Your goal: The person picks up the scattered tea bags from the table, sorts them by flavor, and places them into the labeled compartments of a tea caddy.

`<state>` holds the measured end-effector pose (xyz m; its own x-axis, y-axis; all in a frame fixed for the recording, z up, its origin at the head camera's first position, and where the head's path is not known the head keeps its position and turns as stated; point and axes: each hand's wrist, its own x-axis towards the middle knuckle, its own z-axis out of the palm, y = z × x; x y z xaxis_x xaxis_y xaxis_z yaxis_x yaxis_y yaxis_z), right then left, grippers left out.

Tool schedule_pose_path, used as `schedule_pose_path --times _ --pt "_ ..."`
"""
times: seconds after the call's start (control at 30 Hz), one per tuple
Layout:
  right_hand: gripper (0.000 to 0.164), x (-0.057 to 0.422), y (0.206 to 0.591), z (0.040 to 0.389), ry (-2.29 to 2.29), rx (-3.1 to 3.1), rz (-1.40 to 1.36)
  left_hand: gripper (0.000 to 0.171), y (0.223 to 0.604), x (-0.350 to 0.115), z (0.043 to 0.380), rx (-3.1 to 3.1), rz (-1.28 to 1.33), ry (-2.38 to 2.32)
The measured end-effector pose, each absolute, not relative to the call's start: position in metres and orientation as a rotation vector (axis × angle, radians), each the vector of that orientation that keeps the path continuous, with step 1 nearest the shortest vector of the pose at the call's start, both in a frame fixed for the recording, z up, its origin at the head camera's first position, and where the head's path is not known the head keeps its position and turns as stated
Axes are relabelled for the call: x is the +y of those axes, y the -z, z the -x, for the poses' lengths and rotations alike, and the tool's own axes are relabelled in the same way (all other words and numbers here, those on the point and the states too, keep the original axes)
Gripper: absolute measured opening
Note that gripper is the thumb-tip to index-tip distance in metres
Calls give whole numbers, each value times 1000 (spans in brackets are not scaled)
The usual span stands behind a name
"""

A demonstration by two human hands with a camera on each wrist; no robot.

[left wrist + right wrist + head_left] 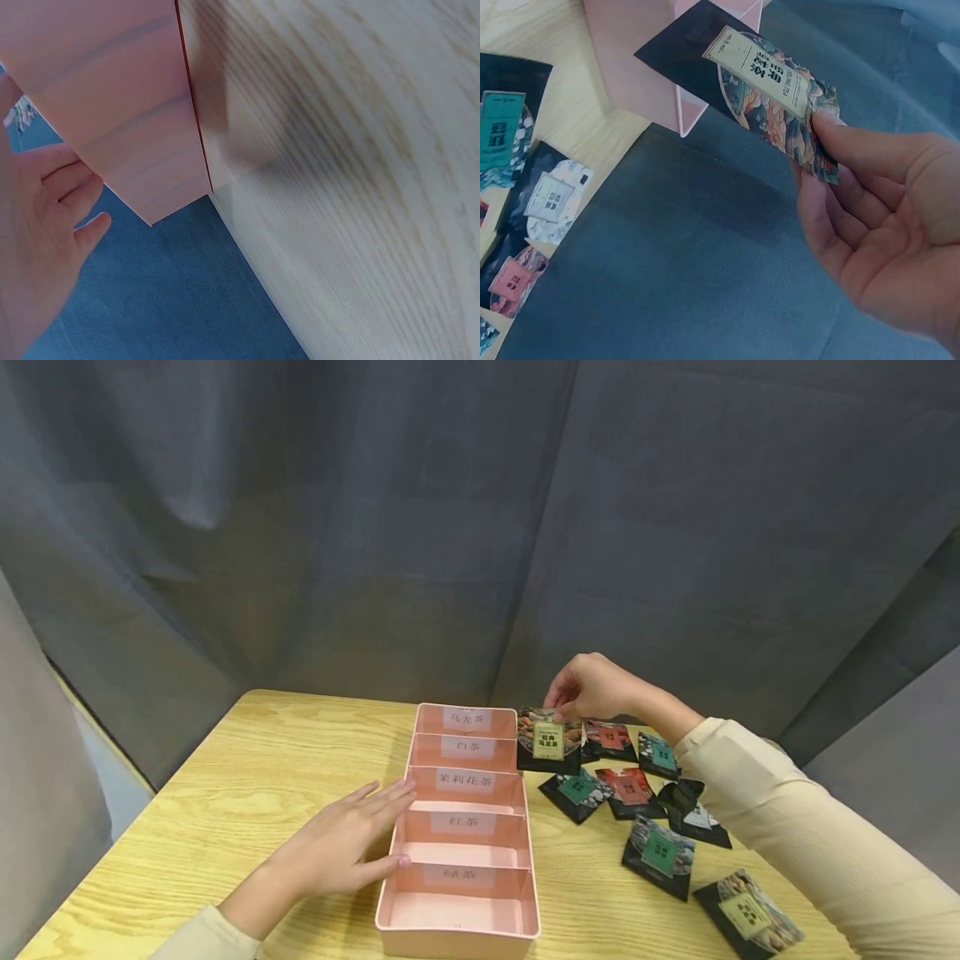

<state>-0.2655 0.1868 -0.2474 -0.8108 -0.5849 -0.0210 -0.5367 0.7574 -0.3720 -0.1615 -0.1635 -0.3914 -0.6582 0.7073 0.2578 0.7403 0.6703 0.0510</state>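
A: What does your right hand [591,685] hold, at the far side of the pale yellow wood-grain worktop [300,760]?

B: A flat, square black sachet with a yellow label [549,747], clamped at its upper edge between your thumb and fingers. It hangs upright just beside the far right end of a long, open-topped pink box [456,943]; whether sachet and rim touch, you cannot tell from here.

A: And your left hand [341,839]?

B: Fingers extended, thumb held apart from them, it rests against the box's left rim, near the middle and front compartments. Five compartments run in a row away from you, white paper labels [465,781] on their pink walls.

A: To your right?

B: More square black sachets lie scattered flat on the worktop: two with red labels [630,790], three with green labels [660,852], one with a white label [699,817] and, nearest you, another with a yellow label [745,915]. Your sleeved right forearm crosses above them. Behind the worktop, a dark grey-blue curtain [390,527] hangs in folds.
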Motion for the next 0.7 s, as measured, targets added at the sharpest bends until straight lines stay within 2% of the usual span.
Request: schedule_pose_path --times 0.7 --pt "7 157 254 297 471 2899 899 68 389 -159 159 -2662 1161 167"
